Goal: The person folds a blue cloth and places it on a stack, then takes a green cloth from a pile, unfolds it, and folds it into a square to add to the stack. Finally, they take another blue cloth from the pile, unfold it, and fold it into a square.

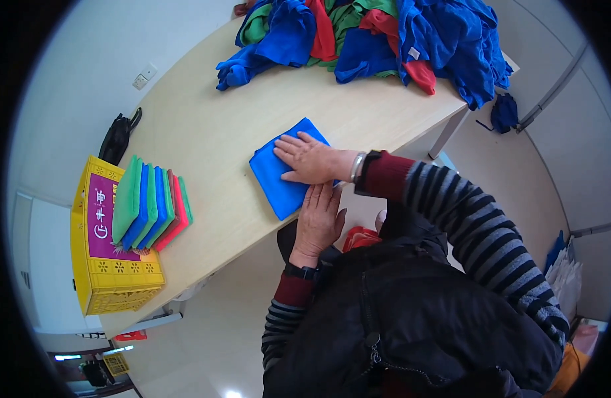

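A blue cloth (273, 184), folded into a flat square, lies at the near edge of the table. My right hand (310, 159) rests flat on top of it, palm down with the fingers stretched out. At the cloth's near corner is my left hand (320, 222), its fingers straight and their tips touching the edge by the right hand. Neither hand grips the cloth. To the left, several folded green, blue and red cloths (152, 205) are stacked against a yellow box.
The yellow plastic box (123, 284) stands at the table's left end, with a black bag (119, 136) behind it. A large heap of loose blue, green and red cloths (372, 40) covers the far side of the pale wooden table (216, 142).
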Demonstrator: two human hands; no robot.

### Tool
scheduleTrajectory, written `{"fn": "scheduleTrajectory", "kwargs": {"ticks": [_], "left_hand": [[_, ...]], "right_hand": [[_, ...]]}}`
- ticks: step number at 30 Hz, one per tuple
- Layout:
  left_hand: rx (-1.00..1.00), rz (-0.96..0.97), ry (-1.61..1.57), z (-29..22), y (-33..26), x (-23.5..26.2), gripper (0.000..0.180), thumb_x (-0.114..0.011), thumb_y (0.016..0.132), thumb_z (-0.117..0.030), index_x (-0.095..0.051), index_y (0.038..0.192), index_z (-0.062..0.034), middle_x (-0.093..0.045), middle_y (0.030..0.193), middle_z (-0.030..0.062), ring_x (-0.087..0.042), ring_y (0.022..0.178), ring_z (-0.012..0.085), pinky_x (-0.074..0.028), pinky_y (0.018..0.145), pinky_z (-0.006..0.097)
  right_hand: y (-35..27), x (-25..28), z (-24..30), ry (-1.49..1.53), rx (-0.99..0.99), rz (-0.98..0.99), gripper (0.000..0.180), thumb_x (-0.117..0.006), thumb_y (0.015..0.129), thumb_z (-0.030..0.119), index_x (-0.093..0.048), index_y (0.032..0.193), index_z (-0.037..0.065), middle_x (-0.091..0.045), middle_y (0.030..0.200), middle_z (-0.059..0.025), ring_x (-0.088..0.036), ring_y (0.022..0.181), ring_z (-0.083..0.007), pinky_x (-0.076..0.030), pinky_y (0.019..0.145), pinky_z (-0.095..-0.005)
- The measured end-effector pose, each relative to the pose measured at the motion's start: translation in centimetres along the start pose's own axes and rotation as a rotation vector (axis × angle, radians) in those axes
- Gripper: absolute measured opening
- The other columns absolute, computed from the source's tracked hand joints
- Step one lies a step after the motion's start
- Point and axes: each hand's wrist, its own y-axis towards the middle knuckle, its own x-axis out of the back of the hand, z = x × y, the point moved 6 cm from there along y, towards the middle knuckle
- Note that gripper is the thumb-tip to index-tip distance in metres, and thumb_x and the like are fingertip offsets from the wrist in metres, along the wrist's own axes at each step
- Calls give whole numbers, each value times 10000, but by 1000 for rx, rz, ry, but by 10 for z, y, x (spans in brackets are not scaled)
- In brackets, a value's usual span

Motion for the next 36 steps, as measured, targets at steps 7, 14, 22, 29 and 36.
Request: {"fn": "scheduleTrajectory", "kwargs": {"ticks": [7, 14, 22, 29, 36], "left_hand": [[44, 1, -4, 9, -17, -19, 566, -733, 787, -158, -561, 1310, -24, -568, 1275, 210, -540, 1207, 404, -421, 1044, 524], [98, -85, -1, 15, -20, 18, 448, -695, 823, -130, -603, 1246, -12, -569, 1292, 201, -520, 1244, 378, -402, 1067, 500], [77, 82, -199, 70, 40, 39, 448, -565, 987, -294, -561, 1367, -56, -490, 1462, 196, -425, 1386, 356, -310, 1152, 498], [52, 159, 72, 143, 76, 7, 540, -496, 1002, -428, -492, 1452, -131, -419, 1538, 146, -335, 1448, 331, -244, 1178, 518], [185, 270, 422, 142, 105, 26, 509, -489, 1008, -405, -507, 1438, -134, -446, 1515, 144, -350, 1442, 326, -259, 1175, 513]], "right_hand": [[24, -19, 69, -46, 187, -5, 650, -452, 1018, 477, -405, 1499, 43, -384, 1562, -178, -304, 1482, -317, -216, 1213, -471], [-37, 55, 56, 544, 204, -321, 463, -556, 976, 311, -550, 1342, 28, -609, 1298, -195, -541, 1256, -367, -407, 1080, -451], [-131, 11, 21, 63, -4, -382, 644, -683, 900, 271, -426, 1459, 82, -394, 1534, -155, -344, 1445, -332, -282, 1169, -518], [-136, -8, 14, 26, -32, -389, 733, -697, 879, 253, -357, 1509, 93, -340, 1574, -140, -302, 1472, -339, -269, 1178, -525], [-146, -15, 6, -13, -42, -428, 638, -624, 913, 192, -390, 1496, 80, -377, 1550, -140, -322, 1460, -336, -278, 1172, -532]]}}
